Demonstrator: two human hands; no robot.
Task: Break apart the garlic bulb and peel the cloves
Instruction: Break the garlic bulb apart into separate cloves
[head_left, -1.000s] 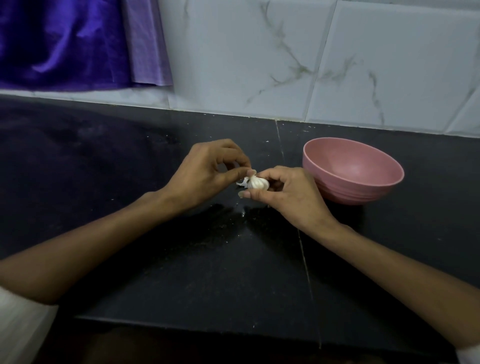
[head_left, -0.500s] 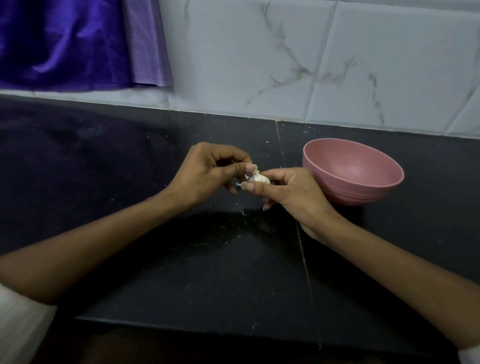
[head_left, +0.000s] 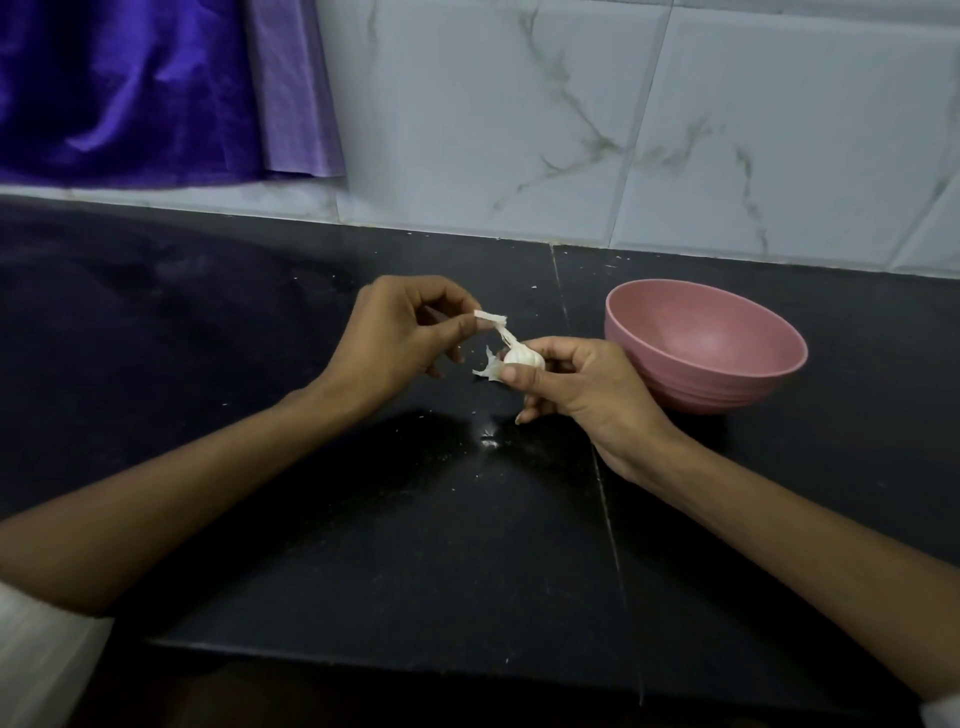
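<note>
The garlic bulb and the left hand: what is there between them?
In the head view, a strip of papery skin stretches from the garlic bulb, held by the right hand, up to the left hand, whose fingers pinch its end.

Both forearms are bare, with short white sleeves (head_left: 36, 649) showing at the frame's lower corners.

Both bare forearms reach in from the lower corners and converge toward the middle, held above the dark tabletop. The left hand (head_left: 397, 338) has its fingers curled, thumb and index fingertip pinching a thin white strip of papery garlic skin (head_left: 493, 323) that stretches down to the small white garlic bulb (head_left: 523, 356). The right hand (head_left: 576, 387) grips that bulb between thumb and curled fingers, back of the hand turned up, wrist bent slightly.
</note>
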